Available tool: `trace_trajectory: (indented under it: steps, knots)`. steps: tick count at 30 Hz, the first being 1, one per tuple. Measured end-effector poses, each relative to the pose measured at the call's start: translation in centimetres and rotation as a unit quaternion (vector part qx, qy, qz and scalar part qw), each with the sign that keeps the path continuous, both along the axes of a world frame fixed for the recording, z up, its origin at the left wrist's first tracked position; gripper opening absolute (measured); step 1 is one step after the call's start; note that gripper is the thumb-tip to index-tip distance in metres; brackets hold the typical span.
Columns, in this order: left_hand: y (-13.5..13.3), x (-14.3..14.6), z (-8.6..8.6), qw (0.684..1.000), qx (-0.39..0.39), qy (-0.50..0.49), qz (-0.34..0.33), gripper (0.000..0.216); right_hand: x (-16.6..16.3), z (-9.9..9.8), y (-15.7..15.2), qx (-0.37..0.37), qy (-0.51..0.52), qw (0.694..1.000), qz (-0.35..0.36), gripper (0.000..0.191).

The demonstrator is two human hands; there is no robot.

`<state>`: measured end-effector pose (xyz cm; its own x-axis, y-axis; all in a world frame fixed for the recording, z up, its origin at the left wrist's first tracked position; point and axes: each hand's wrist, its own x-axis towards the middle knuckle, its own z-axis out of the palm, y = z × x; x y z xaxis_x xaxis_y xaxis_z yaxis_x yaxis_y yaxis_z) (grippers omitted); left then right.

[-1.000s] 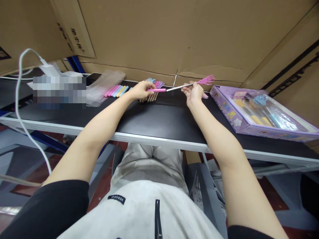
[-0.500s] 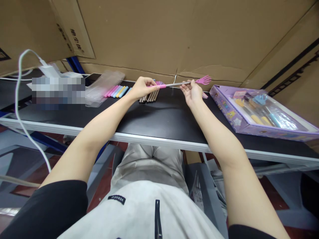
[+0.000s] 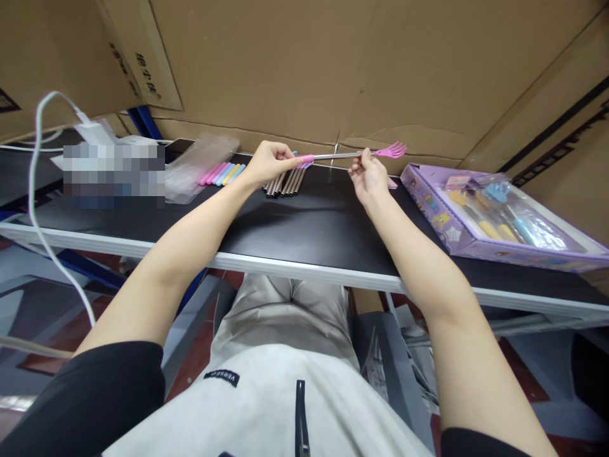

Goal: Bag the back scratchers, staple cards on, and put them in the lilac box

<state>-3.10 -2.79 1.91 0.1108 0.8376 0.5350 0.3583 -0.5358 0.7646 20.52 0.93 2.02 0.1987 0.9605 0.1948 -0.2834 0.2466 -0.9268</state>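
Note:
A pink back scratcher (image 3: 346, 154) with a thin metal rod and a pink hand-shaped head is held level above the black table (image 3: 309, 222). My left hand (image 3: 269, 162) is closed round its pink grip at the left end. My right hand (image 3: 367, 174) pinches the rod just behind the head. Under my left hand lies a row of several more scratchers (image 3: 285, 181) with metal rods. A few loose coloured grips (image 3: 222, 173) in pink, yellow and blue lie to the left of them.
A purple box (image 3: 495, 219) holding packed scratchers lies open at the right of the table. A clear plastic bag (image 3: 200, 166) lies at the back left, beside a white charger and cable (image 3: 38, 190). Cardboard boxes (image 3: 333, 70) form a wall right behind the table.
Both hands have lifted the scratcher slightly and levelled it. My left hand has slid the pink grip further along the rod, so less of the grip shows beyond my fingers.

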Motion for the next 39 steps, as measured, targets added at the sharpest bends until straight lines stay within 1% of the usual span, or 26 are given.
trace_trajectory:
  steps: [4,10,16,19,25,29,32,36,37,39]
  knots:
    - [-0.6,0.2,0.3,1.000,-0.022,0.018,0.002,0.052,-0.2,0.0,-0.4,-0.012,0.005,1.000,-0.006,0.045]
    - [-0.6,0.7,0.2,0.999,-0.034,-0.003,0.009,0.046,-0.5,0.4,-1.0,0.000,-0.016,1.000,-0.003,0.047]
    - [-0.2,2.6,-0.4,1.000,-0.025,0.001,0.013,0.045,-3.9,0.1,-2.9,-0.026,-0.010,0.999,0.046,0.052]
    - [-0.3,3.2,-0.6,0.999,-0.024,-0.008,0.019,0.045,-4.9,-0.1,-3.7,-0.032,0.001,0.998,0.058,0.053]
    - [-0.6,3.3,-0.3,0.998,-0.034,-0.030,0.046,0.044,-5.0,-0.3,-4.3,-0.034,0.010,0.997,0.073,0.052]
    - [-0.7,3.3,-0.2,0.998,-0.036,-0.026,0.048,0.043,-5.1,-0.3,-4.3,-0.036,0.011,0.996,0.083,0.053]
    - [-0.6,3.5,-0.2,0.999,-0.027,-0.009,0.039,0.033,-4.9,-0.1,-3.9,-0.037,-0.005,0.995,0.089,0.053]
    - [-0.8,4.5,-0.4,0.998,0.027,0.049,0.041,0.004,-4.0,0.3,-2.9,-0.054,-0.032,0.994,0.091,0.049]
    - [-0.9,4.9,-0.6,0.996,0.041,0.073,0.038,0.008,-3.7,0.3,-2.7,-0.066,-0.042,0.993,0.089,0.047]
    - [-1.1,5.5,-0.9,0.989,0.055,0.138,0.021,0.022,-2.9,0.2,-2.1,-0.093,-0.067,0.989,0.089,0.043]
